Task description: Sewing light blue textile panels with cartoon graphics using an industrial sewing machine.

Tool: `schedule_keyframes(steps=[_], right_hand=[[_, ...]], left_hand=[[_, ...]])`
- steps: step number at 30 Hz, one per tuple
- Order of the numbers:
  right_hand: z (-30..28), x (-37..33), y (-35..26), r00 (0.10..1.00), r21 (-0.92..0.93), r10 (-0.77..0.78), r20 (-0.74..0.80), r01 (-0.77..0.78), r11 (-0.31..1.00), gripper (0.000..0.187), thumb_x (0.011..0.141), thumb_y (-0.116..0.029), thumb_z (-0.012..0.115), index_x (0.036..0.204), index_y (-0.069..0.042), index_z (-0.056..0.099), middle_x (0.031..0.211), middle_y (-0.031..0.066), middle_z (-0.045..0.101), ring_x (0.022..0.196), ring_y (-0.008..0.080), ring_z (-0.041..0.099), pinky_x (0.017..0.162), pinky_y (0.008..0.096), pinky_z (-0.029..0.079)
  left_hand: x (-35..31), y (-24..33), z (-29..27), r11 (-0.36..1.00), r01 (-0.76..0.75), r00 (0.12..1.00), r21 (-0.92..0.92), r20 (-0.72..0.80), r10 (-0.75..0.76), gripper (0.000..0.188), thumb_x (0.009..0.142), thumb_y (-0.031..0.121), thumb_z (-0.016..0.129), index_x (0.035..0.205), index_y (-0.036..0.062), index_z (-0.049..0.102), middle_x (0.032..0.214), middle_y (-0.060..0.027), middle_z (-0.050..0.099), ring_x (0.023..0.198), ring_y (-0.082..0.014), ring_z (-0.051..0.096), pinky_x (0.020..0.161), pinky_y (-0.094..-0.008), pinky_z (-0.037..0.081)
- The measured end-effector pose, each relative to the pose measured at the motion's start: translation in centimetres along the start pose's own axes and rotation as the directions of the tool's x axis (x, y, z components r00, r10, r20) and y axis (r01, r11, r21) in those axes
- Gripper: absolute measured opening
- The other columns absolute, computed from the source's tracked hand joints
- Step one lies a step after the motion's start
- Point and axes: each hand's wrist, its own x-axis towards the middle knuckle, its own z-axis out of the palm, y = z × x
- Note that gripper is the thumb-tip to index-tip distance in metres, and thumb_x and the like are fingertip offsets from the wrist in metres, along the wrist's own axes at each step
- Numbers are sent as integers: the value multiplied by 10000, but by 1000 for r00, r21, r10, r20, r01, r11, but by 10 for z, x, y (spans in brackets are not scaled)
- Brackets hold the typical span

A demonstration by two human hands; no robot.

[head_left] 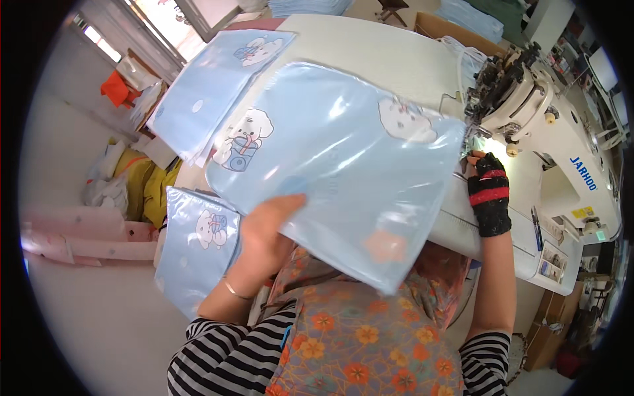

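The left hand (267, 228) pinches a shiny blue sheet (330, 145) with puppy pictures on it.
Closest is a flowery apron (366, 336), and one corner of the sheet sticks out over it. The left thumb is on top of the sheet and the other fingers are under it. The right hand (487, 191) wears a black glove (492, 221) with red stripes. Its fingers bend by the sheet's right edge, but I can't tell if they pinch it. The big white sewing machine (561, 138) is right there. More blue sheets (205, 86) lie on the left of the pale table (350, 39). Past it is a brown box (429, 26).
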Motion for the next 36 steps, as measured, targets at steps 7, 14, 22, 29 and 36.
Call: schedule_keyframes(steps=[7,14,22,29,36], right_hand=[[12,-13,14,999,-8,15,-30,-15,1000,173,831,-16,560,920,-81,693,1004,116,683,984,323,617,877,406,497],[17,-16,20,995,60,4,-100,2,998,116,797,-2,622,866,-73,683,1001,106,682,952,310,633,851,403,517],[25,-13,32,994,167,-28,-104,45,985,194,748,34,593,902,-46,678,986,137,683,935,317,643,844,393,519],[21,-17,39,999,218,27,-28,-20,976,144,807,18,589,898,-26,692,1002,145,677,928,317,640,836,364,515],[23,-12,44,997,270,71,40,-79,959,144,903,-67,558,978,-21,672,1017,129,700,954,266,657,857,348,504]], left_hand=[[14,-31,-98,604,201,733,-771,-291,-615,258,978,87,556,1208,-24,585,1150,-59,646,1064,-144,581,944,-288,430],[-8,-33,-143,535,170,647,-827,-316,-694,291,971,51,541,1257,2,565,1224,-52,620,1111,-148,565,993,-304,415],[-52,-23,-217,667,217,571,-713,-461,-679,252,973,84,558,1205,-7,595,1158,-61,647,1063,-137,576,970,-294,419],[-71,16,-280,804,414,559,-426,-578,-595,235,982,115,558,1171,-9,621,1077,-16,658,983,-83,570,885,-231,437],[-62,73,-259,422,626,767,656,-616,-182,210,894,1,555,1080,45,640,797,-149,656,696,-233,641,617,-361,497]])
